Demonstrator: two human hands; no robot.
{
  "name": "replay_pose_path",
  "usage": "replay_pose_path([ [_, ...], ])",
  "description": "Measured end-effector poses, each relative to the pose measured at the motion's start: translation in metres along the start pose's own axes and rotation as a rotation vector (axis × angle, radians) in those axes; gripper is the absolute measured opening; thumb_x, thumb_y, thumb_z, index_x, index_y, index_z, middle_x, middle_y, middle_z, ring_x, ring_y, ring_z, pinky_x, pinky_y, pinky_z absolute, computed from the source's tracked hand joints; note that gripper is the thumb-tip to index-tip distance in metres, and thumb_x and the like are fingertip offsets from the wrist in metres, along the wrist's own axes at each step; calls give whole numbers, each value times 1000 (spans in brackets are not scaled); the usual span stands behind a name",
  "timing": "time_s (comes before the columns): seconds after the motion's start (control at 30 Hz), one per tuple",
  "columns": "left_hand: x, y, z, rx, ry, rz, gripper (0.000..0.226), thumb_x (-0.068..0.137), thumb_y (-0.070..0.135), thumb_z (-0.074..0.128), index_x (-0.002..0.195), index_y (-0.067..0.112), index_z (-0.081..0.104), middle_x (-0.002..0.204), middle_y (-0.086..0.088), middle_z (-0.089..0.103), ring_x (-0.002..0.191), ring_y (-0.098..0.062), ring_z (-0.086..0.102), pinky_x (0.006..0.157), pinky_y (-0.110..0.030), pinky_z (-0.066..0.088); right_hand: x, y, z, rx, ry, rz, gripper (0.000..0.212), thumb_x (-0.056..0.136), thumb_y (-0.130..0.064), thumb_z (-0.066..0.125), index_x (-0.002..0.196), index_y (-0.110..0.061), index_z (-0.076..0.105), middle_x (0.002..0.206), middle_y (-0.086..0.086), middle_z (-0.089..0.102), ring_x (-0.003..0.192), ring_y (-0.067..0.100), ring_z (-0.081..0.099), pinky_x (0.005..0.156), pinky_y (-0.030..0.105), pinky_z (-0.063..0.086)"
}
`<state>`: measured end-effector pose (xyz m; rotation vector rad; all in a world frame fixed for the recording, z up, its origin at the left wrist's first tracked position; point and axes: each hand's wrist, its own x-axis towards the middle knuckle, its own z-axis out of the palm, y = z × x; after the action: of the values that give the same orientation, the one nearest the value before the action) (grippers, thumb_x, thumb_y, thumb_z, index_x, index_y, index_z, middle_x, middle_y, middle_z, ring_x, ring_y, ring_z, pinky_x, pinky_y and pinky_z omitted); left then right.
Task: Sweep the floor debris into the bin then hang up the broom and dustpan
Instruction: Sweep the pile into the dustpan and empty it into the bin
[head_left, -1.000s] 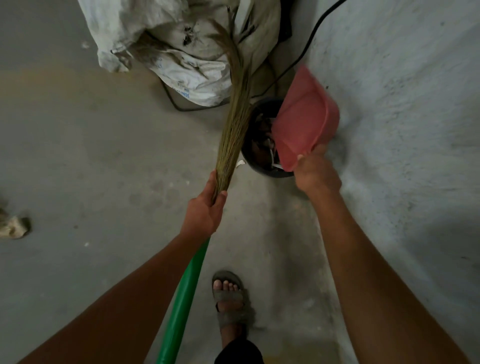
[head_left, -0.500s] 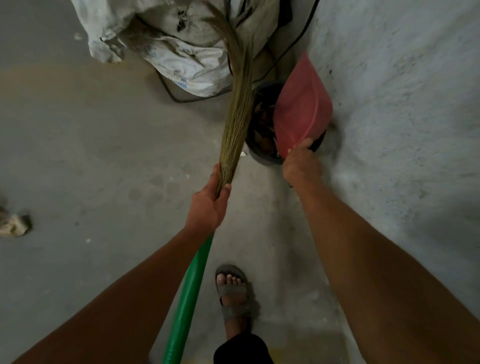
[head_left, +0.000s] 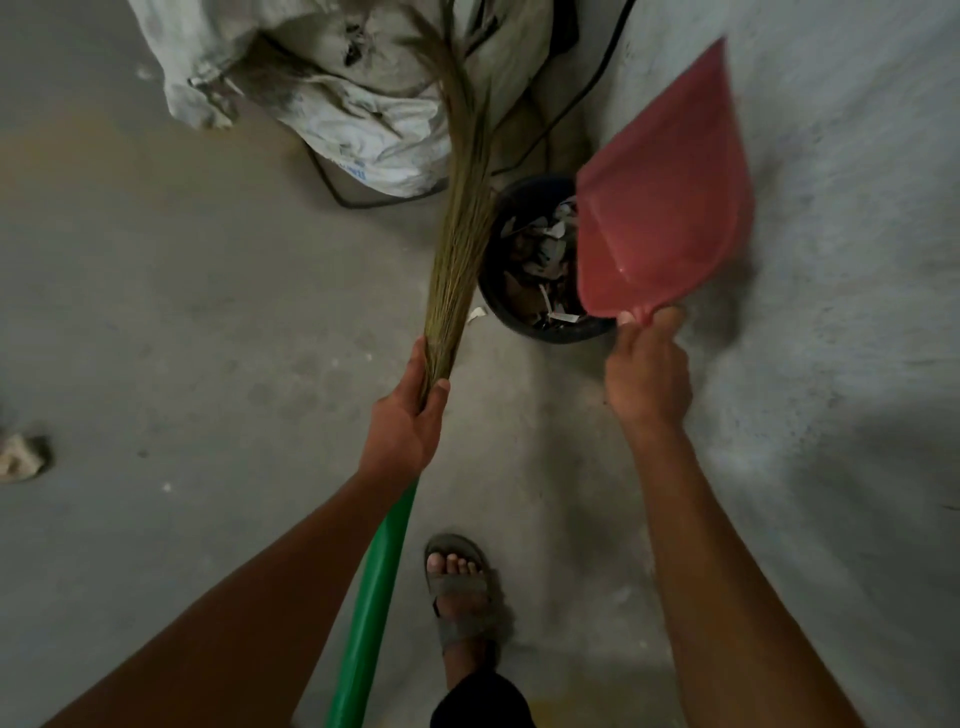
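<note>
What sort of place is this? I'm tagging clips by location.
Probably a storeroom or utility corner, though that is a guess: bare concrete floor, a rough plastered wall, a dirty woven sack slumped beside a black bin of scraps, and a loose cable.

I see the broom (head_left: 457, 218) as dry, straw-like bristles bound to a glossy green plastic handle (head_left: 376, 597). The red dustpan (head_left: 660, 208) looks like smooth plastic with a slight sheen. The bin (head_left: 498, 306) seems dark matt plastic. Floor (head_left: 182, 312) and wall (head_left: 831, 234) are rough, matt concrete; the sack (head_left: 363, 104) is coarse woven cloth.
</note>
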<state>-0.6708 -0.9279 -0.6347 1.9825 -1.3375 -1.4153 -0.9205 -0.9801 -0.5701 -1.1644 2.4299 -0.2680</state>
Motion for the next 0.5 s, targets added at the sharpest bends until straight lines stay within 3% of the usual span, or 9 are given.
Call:
replay_pose_path([
  [0.07, -2, 2, -3, 12, -4, 5, 62, 106, 50, 47, 156, 61, 13, 85, -11, 67, 59, -19, 59, 59, -48, 62, -7, 7, -16, 141, 86, 1, 35, 113, -38, 40, 136, -12, 37, 93, 7, 61, 77, 32, 60, 70, 39, 44],
  [0.17, -5, 1, -6, 8, -8, 4, 62, 106, 50, 48, 156, 62, 13, 85, -11, 67, 59, -19, 59, 60, -49, 62, -9, 12, -22, 187, 109, 10, 36, 113, -36, 42, 138, -11, 36, 97, 10, 62, 83, 37, 67, 70, 41, 48],
  [0.3, -7, 0, -7, 18, -13, -3, 62, 106, 50, 47, 156, 61, 12, 85, -9, 67, 59, -18, 59, 60, -46, 62, -2, 5, 0, -11, 9, 88, 44, 114, -36, 40, 145, -6, 33, 122, 26, 65, 110, 47, 65, 78, 43, 41],
  [0.5, -7, -7, -5, 23, -18, -4, 62, 106, 49, 47, 157, 59, 12, 86, -9, 68, 59, -18, 60, 58, -43, 61, 32, -14, 48, 66, -77, 49, 36, 112, -32, 43, 140, -12, 32, 132, 18, 66, 117, 41, 66, 93, 48, 53],
])
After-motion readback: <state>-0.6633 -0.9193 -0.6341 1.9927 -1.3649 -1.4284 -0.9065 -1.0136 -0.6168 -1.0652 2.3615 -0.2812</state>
